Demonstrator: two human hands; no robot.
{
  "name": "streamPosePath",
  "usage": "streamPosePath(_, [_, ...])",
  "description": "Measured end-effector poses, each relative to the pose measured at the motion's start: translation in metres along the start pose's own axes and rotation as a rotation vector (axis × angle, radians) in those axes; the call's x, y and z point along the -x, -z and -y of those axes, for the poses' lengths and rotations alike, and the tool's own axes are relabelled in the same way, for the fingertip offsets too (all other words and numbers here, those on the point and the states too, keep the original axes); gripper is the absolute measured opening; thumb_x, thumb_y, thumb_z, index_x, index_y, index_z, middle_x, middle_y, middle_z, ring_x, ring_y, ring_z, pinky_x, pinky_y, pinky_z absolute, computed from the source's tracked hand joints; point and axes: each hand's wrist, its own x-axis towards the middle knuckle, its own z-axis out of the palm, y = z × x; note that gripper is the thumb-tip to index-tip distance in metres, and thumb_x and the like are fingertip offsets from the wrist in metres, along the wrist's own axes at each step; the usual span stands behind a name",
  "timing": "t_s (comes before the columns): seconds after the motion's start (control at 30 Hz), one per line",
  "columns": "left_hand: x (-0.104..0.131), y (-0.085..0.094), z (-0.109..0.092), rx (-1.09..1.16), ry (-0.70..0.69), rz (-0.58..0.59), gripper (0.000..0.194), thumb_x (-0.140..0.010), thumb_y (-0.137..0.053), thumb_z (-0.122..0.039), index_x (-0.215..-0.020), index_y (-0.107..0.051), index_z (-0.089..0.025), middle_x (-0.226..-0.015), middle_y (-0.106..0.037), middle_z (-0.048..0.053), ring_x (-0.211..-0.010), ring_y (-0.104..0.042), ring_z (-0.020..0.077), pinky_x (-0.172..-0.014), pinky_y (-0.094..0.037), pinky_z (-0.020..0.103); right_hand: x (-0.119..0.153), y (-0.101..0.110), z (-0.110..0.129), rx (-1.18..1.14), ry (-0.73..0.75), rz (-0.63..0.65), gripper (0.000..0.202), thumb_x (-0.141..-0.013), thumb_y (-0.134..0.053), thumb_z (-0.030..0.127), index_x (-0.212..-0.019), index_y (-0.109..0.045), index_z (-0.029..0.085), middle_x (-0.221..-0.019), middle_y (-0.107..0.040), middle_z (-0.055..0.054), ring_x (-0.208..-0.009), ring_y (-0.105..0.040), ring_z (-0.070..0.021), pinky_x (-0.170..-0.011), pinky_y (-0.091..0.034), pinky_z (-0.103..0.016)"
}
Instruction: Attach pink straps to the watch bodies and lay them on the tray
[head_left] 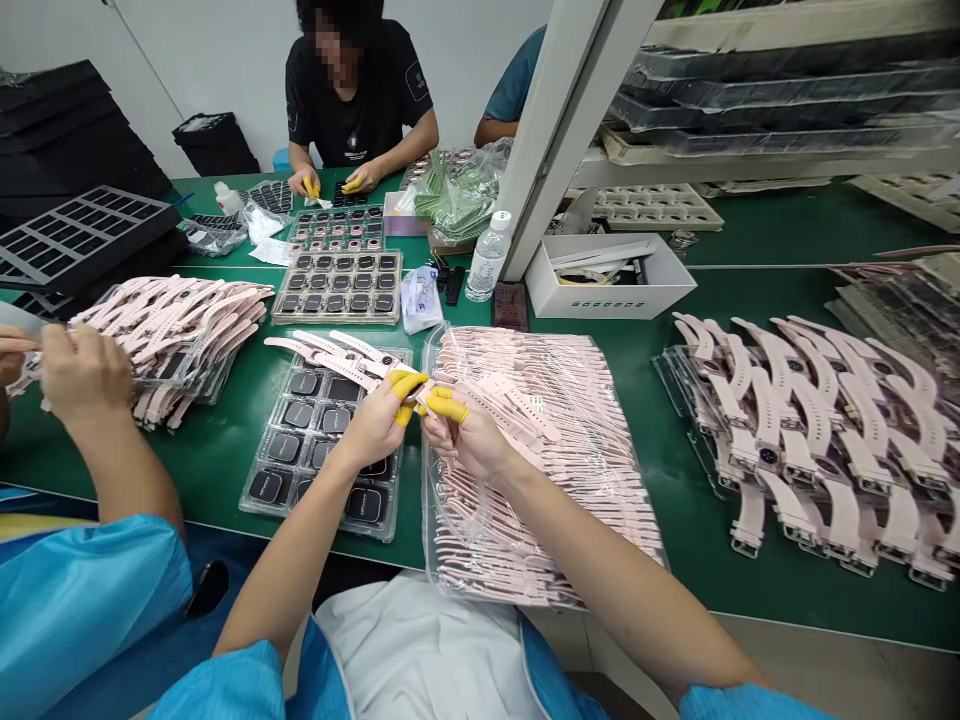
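Observation:
My left hand (pixel 379 425) and my right hand (pixel 466 430) meet near the middle, yellow covers on some fingertips. Both are closed in a pinch: the left on a small dark watch body, the right on a pale pink watch strap joined to or touching it. Fingers hide most of that spot. Under my left hand lies a clear tray (pixel 251 497) of black square watch-sized pieces, with pink-strapped watches (pixel 322 352) across its far end. Below my right hand is a clear plastic bag (pixel 600 450) packed with pink straps, several of them loose on top.
Watches with pink straps (pixel 810 400) are stacked on trays at right, and another such stack (pixel 187 320) stands at left by a co-worker's hand (pixel 86 370). Farther back are a filled tray (pixel 337 285), a bottle (pixel 489 258), a white box (pixel 611 290) and a post (pixel 551 130). Another person sits opposite.

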Motion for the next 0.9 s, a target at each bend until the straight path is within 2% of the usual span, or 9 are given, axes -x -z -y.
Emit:
streamPosePath(0.2, [0.001,0.006,0.001,0.02,-0.018,0.083,0.042,-0.105,-0.042,-0.022,-0.146,-0.052,-0.02,-0.128,-0.058,0.013,-0.12,-0.06,0.024,-0.108,-0.051,0.042,-0.002,0.004,-0.003,-0.003,-0.032,-0.049,0.037,-0.072,-0.081,0.04,-0.074,-0.05,0.021,-0.048,-0.047,0.008,-0.04,-0.031,-0.0051,-0.036,-0.018,-0.016])
streamPosePath(0.43, [0.001,0.005,0.004,-0.184,0.024,0.208,0.042,-0.096,-0.051,-0.022,-0.137,-0.059,-0.018,-0.123,-0.061,0.014,-0.115,-0.061,0.0268,-0.105,-0.053,0.043,-0.004,0.007,-0.006,0.082,-0.079,-0.092,0.04,-0.072,-0.083,0.045,-0.074,-0.051,0.021,-0.048,-0.045,0.008,-0.039,-0.026,-0.0035,-0.035,-0.016,-0.015])
streamPosePath(0.6, [0.004,0.005,0.002,-0.208,0.044,0.245,0.041,-0.098,-0.045,-0.024,-0.135,-0.059,-0.014,-0.124,-0.061,0.016,-0.117,-0.061,0.0276,-0.104,-0.055,0.043,-0.001,0.007,-0.007,0.121,-0.108,-0.112,0.043,-0.071,-0.085,0.048,-0.073,-0.051,0.021,-0.048,-0.043,0.008,-0.039,-0.024,-0.0036,-0.035,-0.013,-0.016])
streamPosePath(0.7, [0.004,0.005,-0.002,-0.207,0.084,0.26,0.041,-0.099,-0.042,-0.022,-0.136,-0.058,-0.014,-0.126,-0.062,0.015,-0.119,-0.062,0.0266,-0.105,-0.054,0.041,0.0,0.008,-0.006,0.128,-0.122,-0.12,0.044,-0.072,-0.085,0.05,-0.073,-0.052,0.021,-0.048,-0.043,0.007,-0.039,-0.024,-0.0041,-0.035,-0.014,-0.017])
streamPosePath(0.83, [0.002,0.005,-0.007,-0.279,0.158,0.32,0.043,-0.096,-0.048,-0.027,-0.135,-0.06,-0.012,-0.121,-0.064,0.017,-0.112,-0.064,0.0296,-0.1,-0.056,0.045,0.002,0.009,-0.008,0.17,-0.122,-0.122,0.051,-0.07,-0.087,0.054,-0.067,-0.049,0.021,-0.049,-0.045,0.006,-0.04,-0.027,-0.0038,-0.035,-0.018,-0.017])
streamPosePath(0.9, [0.002,0.005,-0.008,-0.245,0.169,0.326,0.042,-0.097,-0.047,-0.026,-0.135,-0.06,-0.013,-0.123,-0.064,0.017,-0.114,-0.064,0.0297,-0.101,-0.056,0.045,0.003,0.008,-0.009,0.194,-0.114,-0.115,0.053,-0.069,-0.088,0.055,-0.065,-0.049,0.02,-0.049,-0.045,0.005,-0.04,-0.027,-0.0038,-0.035,-0.018,-0.016])
